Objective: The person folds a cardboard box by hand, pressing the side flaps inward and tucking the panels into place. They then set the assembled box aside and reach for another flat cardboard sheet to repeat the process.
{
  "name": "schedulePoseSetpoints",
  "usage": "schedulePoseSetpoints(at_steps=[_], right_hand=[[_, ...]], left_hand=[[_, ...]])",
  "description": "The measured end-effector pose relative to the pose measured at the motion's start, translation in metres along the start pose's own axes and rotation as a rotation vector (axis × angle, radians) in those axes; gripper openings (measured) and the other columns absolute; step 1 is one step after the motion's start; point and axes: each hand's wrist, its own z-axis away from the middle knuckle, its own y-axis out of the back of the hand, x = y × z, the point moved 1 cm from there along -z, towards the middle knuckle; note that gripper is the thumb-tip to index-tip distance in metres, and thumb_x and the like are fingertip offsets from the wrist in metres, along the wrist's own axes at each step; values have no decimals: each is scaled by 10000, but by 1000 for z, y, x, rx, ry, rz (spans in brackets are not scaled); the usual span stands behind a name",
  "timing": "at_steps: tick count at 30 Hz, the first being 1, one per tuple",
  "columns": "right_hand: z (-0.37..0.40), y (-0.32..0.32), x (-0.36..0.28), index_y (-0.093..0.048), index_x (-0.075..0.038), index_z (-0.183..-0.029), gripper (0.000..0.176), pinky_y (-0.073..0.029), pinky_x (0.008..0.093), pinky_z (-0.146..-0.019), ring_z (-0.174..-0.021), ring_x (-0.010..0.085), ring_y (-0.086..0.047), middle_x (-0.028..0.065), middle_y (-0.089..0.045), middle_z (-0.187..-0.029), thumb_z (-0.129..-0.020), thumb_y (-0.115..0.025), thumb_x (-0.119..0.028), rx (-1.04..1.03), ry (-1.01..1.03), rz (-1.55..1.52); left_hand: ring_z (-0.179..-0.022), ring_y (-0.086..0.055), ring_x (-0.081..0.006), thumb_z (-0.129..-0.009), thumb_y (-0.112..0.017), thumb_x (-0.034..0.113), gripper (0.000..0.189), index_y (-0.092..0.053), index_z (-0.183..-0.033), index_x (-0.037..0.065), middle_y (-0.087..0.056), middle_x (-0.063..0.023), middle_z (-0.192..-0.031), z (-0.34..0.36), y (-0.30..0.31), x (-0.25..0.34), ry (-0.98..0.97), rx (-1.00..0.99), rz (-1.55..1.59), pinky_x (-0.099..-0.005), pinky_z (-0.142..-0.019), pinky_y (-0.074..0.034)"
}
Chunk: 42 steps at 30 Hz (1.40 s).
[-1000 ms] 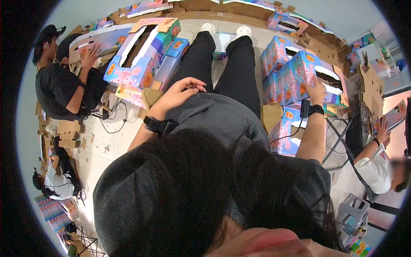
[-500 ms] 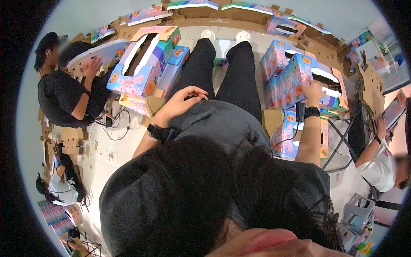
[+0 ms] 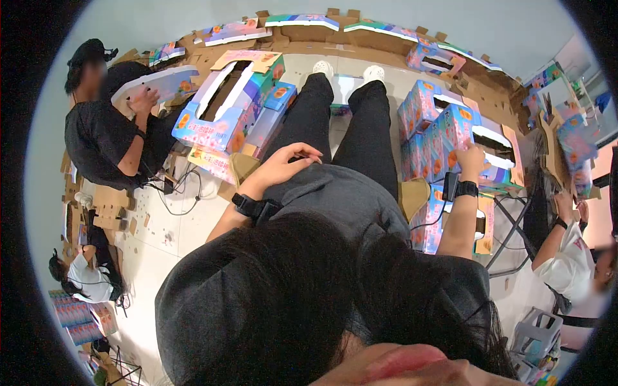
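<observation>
I have the right hand [image 3: 471,161] at the near side of the open carton [image 3: 499,172], fingers curled in; I cannot tell whether they pinch it or only press against it. A black strap with a small device [image 3: 450,186] sits on that wrist. Just left of the carton, pink-and-blue boxes [image 3: 440,143] stand upright in a row; nearer the person's body than the carton, I see another printed box [image 3: 432,219]. Well left of the carton, my left hand [image 3: 290,162] rests on the lap, fingers loosely bent, thumb slightly apart, gripping nothing I can see. Farther left of the carton lies a second open box [image 3: 225,103], and beyond it a co-worker in black [image 3: 103,138] holds a printed panel [image 3: 151,89]
</observation>
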Motion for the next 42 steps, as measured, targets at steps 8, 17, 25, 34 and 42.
schedulePoseSetpoints(at_steps=[8, 17, 25, 34, 42], right_hand=[[-11, -53, 4, -472, -283, -1431, 789, -133, 710, -1081, -1416, 368, -306, 184, -393, -1490, -719, -685, -550, 110, -58, -30], [62, -12, -42, -557, -159, -1369, 745, -154, 588, -1131, -1361, 302, -398, 174, -435, -1464, -799, -633, -632, -335, 395, -209], [113, -14, -74, -623, 2, -1233, 515, -476, 314, -896, -996, 218, -628, 106, -681, -1042, -959, -576, -430, -869, 617, -450], [119, -16, -80, -679, -76, -1151, 597, -251, 544, -1091, -1078, 318, -632, 122, -712, -1055, -955, -431, -583, -746, 589, -351], [129, -11, -83, -693, -62, -1111, 464, -417, 444, -996, -1073, 310, -635, 144, -708, -1056, -932, -553, -467, -654, 554, -509]], left_hand=[[-1105, -573, -140, -953, -578, 78, 349, -534, -1298, 41, -630, -56, -1192, 0, 5, -5, -59, 23, -19, -302, -964, -447], [-1384, -298, -464, -792, -730, 346, 1008, -137, -1529, 0, -346, -294, -1465, 6, 99, -16, -94, 845, -826, -498, -1152, -236], [-1458, -163, -453, -574, -828, 573, 1437, 112, -1546, 85, -222, -299, -1549, 14, 193, -73, 569, 656, -991, -567, -1169, -139], [-1239, -527, -416, -489, -837, 579, 1352, -159, -1544, 72, -539, -289, -1329, 15, 197, -77, 393, 877, -924, -635, -1105, -221], [-1103, -598, -338, -542, -867, 465, 1011, -432, -1355, 50, -605, -199, -1224, 27, 187, -5, -54, 882, -580, -434, -1004, -400]])
